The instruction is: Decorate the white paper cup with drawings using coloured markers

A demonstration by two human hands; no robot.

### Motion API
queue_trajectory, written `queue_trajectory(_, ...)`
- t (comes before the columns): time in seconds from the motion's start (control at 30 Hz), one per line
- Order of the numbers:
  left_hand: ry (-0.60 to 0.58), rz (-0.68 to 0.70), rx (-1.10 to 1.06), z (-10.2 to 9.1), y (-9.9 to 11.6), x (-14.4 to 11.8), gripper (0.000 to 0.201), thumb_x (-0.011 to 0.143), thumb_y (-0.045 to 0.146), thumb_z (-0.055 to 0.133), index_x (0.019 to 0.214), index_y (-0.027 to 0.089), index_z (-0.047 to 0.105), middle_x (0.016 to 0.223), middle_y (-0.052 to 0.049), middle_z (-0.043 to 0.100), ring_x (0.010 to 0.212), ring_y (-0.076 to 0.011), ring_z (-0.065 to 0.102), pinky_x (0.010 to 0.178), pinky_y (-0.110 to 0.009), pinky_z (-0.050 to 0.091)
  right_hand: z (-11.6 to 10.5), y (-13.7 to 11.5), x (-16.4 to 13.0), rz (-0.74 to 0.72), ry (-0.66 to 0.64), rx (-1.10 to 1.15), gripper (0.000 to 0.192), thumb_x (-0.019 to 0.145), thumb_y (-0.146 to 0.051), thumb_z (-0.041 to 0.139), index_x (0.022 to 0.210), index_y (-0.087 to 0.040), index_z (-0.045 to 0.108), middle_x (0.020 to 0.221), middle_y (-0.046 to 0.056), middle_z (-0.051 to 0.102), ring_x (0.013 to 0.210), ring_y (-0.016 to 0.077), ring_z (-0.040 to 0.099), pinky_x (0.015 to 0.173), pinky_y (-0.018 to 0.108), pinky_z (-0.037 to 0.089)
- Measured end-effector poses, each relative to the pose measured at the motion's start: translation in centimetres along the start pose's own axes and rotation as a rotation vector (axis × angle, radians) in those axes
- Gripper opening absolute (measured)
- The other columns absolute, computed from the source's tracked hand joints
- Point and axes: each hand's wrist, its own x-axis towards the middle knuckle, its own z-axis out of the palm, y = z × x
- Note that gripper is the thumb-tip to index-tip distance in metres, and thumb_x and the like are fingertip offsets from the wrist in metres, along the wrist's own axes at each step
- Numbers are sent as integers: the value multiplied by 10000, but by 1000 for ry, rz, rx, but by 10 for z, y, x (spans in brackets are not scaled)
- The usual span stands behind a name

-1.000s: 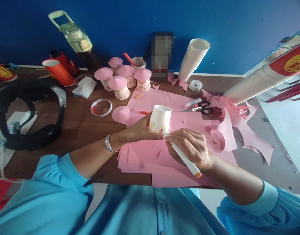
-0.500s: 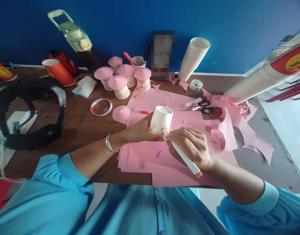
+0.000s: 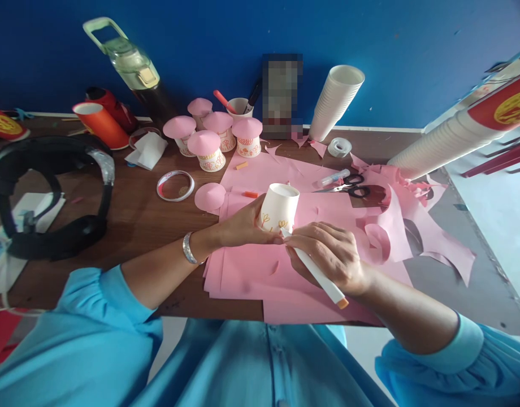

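Note:
A white paper cup [image 3: 279, 203], turned bottom up, is gripped by my left hand [image 3: 247, 226], whose fingers wrap its lower left side. Orange-yellow flower drawings run along the cup's lower part. My right hand [image 3: 330, 254] is closed around a white marker [image 3: 317, 271] with an orange end; its tip meets the cup near the drawn flowers. Beneath both hands lie pink paper sheets [image 3: 243, 274]. An orange marker cap [image 3: 250, 194] rests on the paper, with a yellow-orange cap [image 3: 242, 165] farther back. To the left sits a pink paper cone [image 3: 210, 197].
Several decorated cups with pink cone roofs [image 3: 204, 143] stand at the back. Scissors [image 3: 353, 186], a tape roll [image 3: 339, 147], stacked white cups [image 3: 338, 99] and pink scraps [image 3: 395, 220] are on the right. A white ring [image 3: 175, 186], black headgear [image 3: 52, 198] and a bottle [image 3: 137, 70] are on the left.
The marker and my right hand have shifted very slightly left along the cup. The cup stays almost in the same place in my left hand.

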Motion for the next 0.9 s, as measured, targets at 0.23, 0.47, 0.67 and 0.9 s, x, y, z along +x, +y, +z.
queue_trajectory(0.23,-21,-3,-54,-2,-1,0,499,768,456,906,1094,184,644,1012,-58,659,943,-205,621,814,-345,543,-1,-1,3,-6,-5,-3,149,941,-78,690,1060,-157,648,813,38,748,706,168,733,617,285,636)
queue_trajectory(0.47,-34,-24,-45,-4,-1,-1,528,784,455,900,1168,192,653,1117,-86,700,1029,-234,647,886,-385,545,-1,-1,1,-12,16,10,165,911,-53,713,1045,-125,648,802,55,736,690,171,724,615,292,631)
queue_trajectory(0.67,-49,-42,-96,-5,0,-2,553,782,419,904,1211,193,639,1176,-106,709,1114,-266,662,972,-437,537,-4,-1,3,-15,62,5,173,916,-68,687,1044,-178,650,803,23,719,670,154,704,595,280,620)
queue_trajectory(0.9,22,-31,-120,-7,-4,-3,651,736,394,945,1261,232,594,1129,-61,688,1084,-252,655,916,-405,553,-3,2,3,15,110,9,221,958,-108,672,1163,-187,645,861,39,735,696,161,722,610,282,627)
